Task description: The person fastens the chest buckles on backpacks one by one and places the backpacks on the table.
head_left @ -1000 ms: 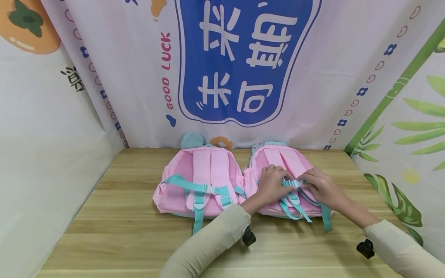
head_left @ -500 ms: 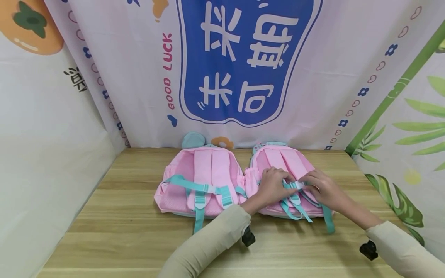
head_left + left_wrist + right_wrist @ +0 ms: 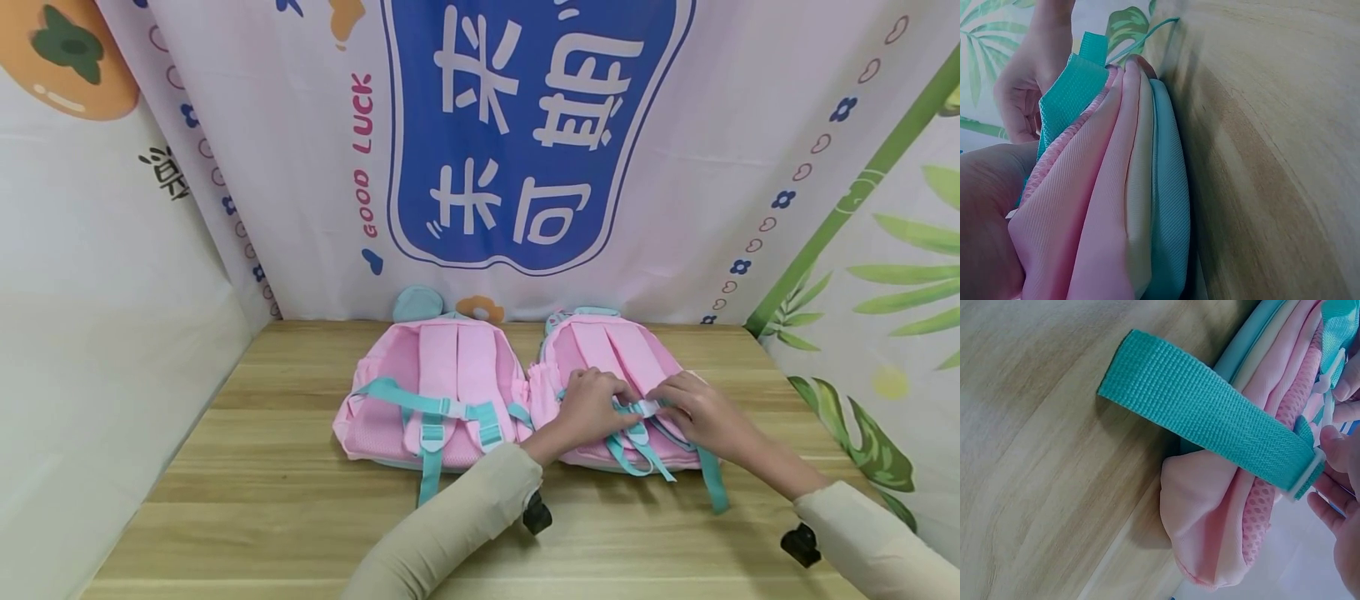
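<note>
Two pink backpacks lie side by side, straps up. Over the right backpack point(image 3: 637, 346), both hands meet at a white buckle point(image 3: 645, 408) on its teal cross strap. My left hand point(image 3: 592, 407) pinches the buckle's left side, where the teal webbing runs in. From the right, my right hand point(image 3: 697, 412) pinches the other side with thumb and fingers. Whether the two buckle halves are joined cannot be told, as fingers cover much of it. In the right wrist view, a loose teal strap end point(image 3: 1210, 406) hangs past the bag's side, below the right hand point(image 3: 1344, 506).
The left backpack point(image 3: 474, 358) touches the right one, its own teal cross strap and white buckle point(image 3: 454, 408) lying across it. Both rest on a wooden table point(image 3: 247, 500). A printed cloth point(image 3: 315, 167) stands behind the table, with more cloth at both sides.
Both hands stay at the buckle and have sunk slightly toward the bag. The loose strap end at the right hangs a little lower. The left backpack lies as before.
</note>
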Motion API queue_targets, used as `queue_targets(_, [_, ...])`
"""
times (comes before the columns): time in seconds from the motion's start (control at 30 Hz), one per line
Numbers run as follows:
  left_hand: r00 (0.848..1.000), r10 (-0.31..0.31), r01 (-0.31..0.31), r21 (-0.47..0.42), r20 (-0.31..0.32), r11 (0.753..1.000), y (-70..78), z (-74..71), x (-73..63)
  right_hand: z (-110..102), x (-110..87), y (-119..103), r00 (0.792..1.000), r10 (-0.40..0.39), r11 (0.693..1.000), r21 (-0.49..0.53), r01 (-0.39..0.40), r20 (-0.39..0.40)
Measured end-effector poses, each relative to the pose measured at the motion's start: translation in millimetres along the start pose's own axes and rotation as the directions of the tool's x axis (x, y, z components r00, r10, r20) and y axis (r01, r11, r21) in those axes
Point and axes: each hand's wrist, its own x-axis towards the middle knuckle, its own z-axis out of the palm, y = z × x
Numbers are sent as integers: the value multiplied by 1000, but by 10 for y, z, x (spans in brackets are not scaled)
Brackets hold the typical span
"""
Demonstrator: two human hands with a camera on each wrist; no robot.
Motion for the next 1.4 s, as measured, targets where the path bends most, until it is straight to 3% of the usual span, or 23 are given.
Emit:
queue_targets(0.73, [1000,17,-17,17,2,1000,-22,25,-13,80,-74,11,1000,0,1000,23,1,-19])
queue_targets(1.0, [1000,17,-17,-17,-4,1000,-17,8,-17,79,-62,13,1000,16,1000,21,-15,-24])
queue_targets(1.4, [1000,13,-13,-52,0,999,-32,-82,-29,47,70,6,998,27,998,59,-24,-49])
